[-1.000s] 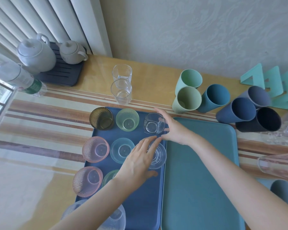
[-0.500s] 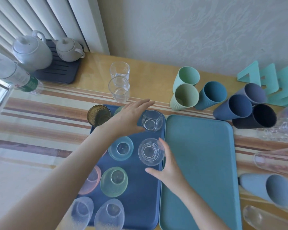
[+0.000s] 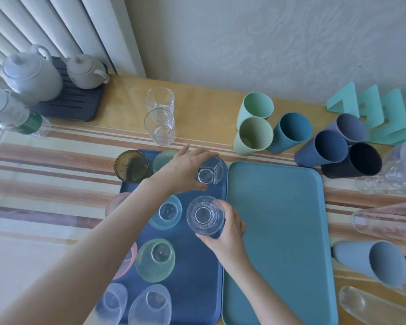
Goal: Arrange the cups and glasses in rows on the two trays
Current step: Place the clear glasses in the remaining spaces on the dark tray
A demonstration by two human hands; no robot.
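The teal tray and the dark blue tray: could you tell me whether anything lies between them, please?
Nothing does. In the head view, the teal tray and the dark blue tray lie side by side, long edges nearly touching; only the right hand reaches over that seam.

Clear glasses (image 3: 159,127) are gleaming glossy; the trays (image 3: 277,231) are looking matt plastic, the cups (image 3: 253,134) matt and ribbed, the surface (image 3: 209,113) shining like varnished wood.

Home: teapots (image 3: 31,73), striped tablecloth (image 3: 45,165), radiator (image 3: 45,26).

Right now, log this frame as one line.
left hand: on faceted clear glass | right hand: gripping ribbed clear glass | blue tray: filling | teal tray: holds nothing
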